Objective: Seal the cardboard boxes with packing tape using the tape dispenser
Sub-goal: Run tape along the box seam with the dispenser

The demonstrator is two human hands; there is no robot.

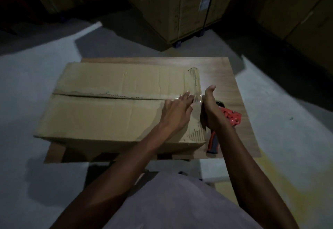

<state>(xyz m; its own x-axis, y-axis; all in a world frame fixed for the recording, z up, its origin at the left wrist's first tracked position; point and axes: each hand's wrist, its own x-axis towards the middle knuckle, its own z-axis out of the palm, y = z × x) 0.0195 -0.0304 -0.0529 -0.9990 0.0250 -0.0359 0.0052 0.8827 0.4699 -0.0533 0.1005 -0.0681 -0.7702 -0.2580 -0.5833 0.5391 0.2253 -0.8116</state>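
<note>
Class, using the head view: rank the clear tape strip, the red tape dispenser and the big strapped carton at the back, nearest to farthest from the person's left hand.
From the left hand:
1. Clear tape strip, at its fingertips on the box's right end.
2. Red tape dispenser, on the table just right of the box, behind the right hand.
3. Strapped carton, far back on the floor.

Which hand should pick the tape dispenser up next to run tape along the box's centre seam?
Right, probably. The tape dispenser lies on the table just beyond the right hand, its handle toward the person. The left hand lies flat on the box, pressing tape.
</note>
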